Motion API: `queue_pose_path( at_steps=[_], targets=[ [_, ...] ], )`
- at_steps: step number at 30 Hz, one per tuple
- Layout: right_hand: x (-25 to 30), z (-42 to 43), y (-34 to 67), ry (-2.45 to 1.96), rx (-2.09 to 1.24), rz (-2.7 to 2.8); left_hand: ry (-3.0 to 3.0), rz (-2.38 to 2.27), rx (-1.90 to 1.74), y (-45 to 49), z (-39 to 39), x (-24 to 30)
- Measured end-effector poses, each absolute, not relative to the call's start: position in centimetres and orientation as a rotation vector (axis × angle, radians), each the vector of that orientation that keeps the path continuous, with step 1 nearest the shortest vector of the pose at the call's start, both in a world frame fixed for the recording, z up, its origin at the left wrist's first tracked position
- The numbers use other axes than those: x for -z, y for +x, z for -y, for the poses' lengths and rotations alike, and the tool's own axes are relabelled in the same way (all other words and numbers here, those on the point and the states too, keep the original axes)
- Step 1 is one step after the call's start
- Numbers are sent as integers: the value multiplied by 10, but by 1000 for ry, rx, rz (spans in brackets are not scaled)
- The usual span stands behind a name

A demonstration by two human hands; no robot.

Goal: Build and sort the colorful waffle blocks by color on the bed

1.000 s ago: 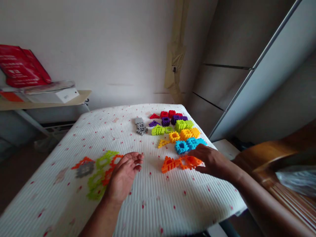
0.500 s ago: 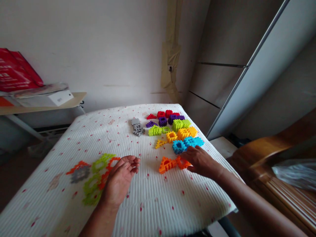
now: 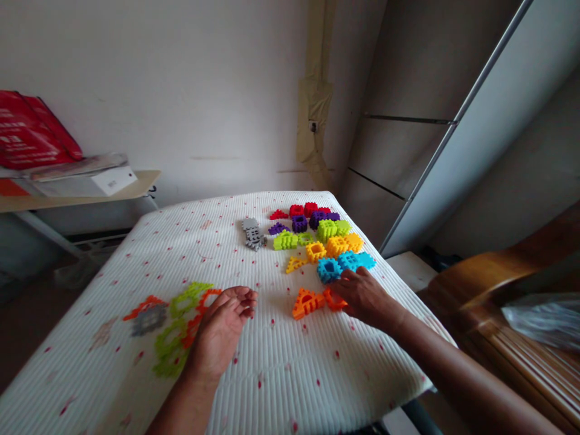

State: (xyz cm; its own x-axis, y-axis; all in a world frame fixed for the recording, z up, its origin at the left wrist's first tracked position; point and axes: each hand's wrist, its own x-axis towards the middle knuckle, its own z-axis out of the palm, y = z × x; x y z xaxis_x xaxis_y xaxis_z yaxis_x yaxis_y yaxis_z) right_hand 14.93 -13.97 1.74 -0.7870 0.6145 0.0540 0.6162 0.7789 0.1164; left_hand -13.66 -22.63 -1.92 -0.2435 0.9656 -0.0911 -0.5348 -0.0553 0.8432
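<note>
Several flat green pieces (image 3: 165,348) lie beside the left hand (image 3: 221,331), its grip loosely half-curled and holding nothing. The right hand (image 3: 369,297) has its fingers at an orange piece (image 3: 330,301); whether they pinch it, I cannot tell. Farther up the white, red-flecked cover (image 3: 285,377) sit blue blocks (image 3: 365,261), yellow blocks (image 3: 354,243), red blocks (image 3: 310,208), then a pale wall (image 3: 194,90).

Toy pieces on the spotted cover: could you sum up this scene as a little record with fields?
Left hand: half curled, no piece visible in it
Right hand: at the orange pieces; grip unclear
Colour rows beyond, near to far: blue pieces, yellow pieces, green pieces, purple pieces, red pieces
Surface: spotted white cover
</note>
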Motion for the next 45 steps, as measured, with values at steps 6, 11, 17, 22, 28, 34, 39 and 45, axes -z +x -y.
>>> queue_pose_path(
  at_steps=[6,11,17,22,28,34,39,45],
  targets=[
    [-16,139,151,-1020,230,2949,629,-960,-1609,-135,226,20],
    [-20,143,151,-999,216,2926,657,-995,-1646,-140,226,15],
    [-40,153,151,-837,243,2735,1003,-1772,-1755,-196,222,14],
    [-47,146,138,-666,288,2506,1476,-2415,-1111,-233,219,25],
    [-48,141,104,-543,290,2309,1582,-2663,-442,-221,219,30],
    [-41,144,80,-449,204,2285,1541,-2699,-265,-211,224,20],
    [-30,149,71,-391,168,2278,1516,-2714,-452,-202,225,14],
    [-23,150,68,-369,134,2273,1617,-2597,-730,-198,226,18]
  ],
)
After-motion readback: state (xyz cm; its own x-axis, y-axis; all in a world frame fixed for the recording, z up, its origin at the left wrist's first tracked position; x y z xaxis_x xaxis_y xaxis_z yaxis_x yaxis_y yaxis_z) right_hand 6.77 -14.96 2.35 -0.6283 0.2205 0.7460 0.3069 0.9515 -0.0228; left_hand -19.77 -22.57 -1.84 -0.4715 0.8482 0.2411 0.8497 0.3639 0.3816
